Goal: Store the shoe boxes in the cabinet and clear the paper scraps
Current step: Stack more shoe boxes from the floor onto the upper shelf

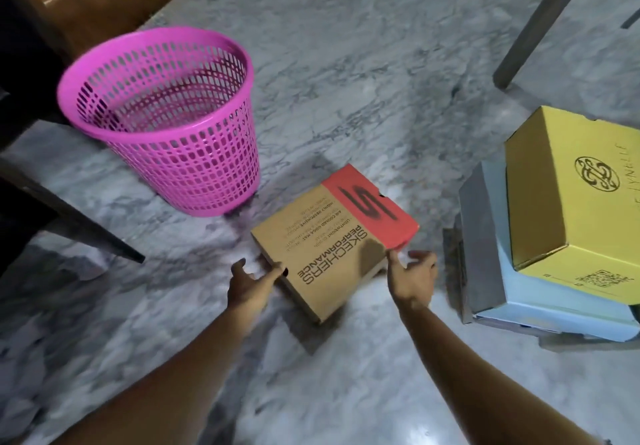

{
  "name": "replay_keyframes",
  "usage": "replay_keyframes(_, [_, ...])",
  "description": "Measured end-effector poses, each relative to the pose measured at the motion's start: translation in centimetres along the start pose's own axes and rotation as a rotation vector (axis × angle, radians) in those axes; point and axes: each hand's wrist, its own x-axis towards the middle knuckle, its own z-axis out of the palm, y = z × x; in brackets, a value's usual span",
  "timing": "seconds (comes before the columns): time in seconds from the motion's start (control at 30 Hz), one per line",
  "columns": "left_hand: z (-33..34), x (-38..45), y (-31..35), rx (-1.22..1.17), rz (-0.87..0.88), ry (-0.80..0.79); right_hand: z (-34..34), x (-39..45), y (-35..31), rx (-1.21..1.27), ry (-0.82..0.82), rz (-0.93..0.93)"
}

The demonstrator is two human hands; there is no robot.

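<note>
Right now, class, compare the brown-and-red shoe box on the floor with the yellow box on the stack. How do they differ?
The brown-and-red shoe box lies alone on the marble floor; the yellow box tops a stack of other boxes. The brown-and-red one carries large black lettering, the yellow one a round emblem. Both hands, left and right, reach for the brown-and-red box; none nears the yellow. Both are closed cardboard boxes.

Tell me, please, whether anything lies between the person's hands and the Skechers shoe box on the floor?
Nothing visible does. The left hand and right hand are already at opposite sides of the Skechers shoe box. The pink basket stands apart, beyond it.
</note>
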Motion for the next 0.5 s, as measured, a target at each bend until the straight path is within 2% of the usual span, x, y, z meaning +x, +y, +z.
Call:
replay_keyframes(0.07, [0.6, -0.1, -0.9, -0.104, -0.023, -0.105, 0.2, 3.3, -0.7, -0.061, 0.02, -0.067])
replay_keyframes(0.13, [1.2, -0.1, -1.3, -0.167, -0.006, -0.197, 0.6, 7.2, -0.7, -0.162, -0.097, -0.125])
replay_keyframes(0.23, [1.0, -0.3, -1.2, -0.223, -0.028, -0.308, 0.4, 8.5, -1.8, -0.194, -0.21, -0.089])
replay_keyframes(0.37, [-0.5, -0.4, -1.6, -0.29, 0.025, -0.271, -0.9, 4.4, -3.3, -0.278, -0.231, 0.019])
replay_keyframes(0.43, [-2.0, -0.6, -1.9, -0.236, 0.072, -0.242, -0.9, 2.8, -2.6, -0.2, -0.25, 0.039])
replay_keyframes(0.5, [-3.5, -1.0, -2.1, -0.184, 0.084, -0.203, -0.7, 1.4, -1.8, -0.012, -0.224, 0.07])
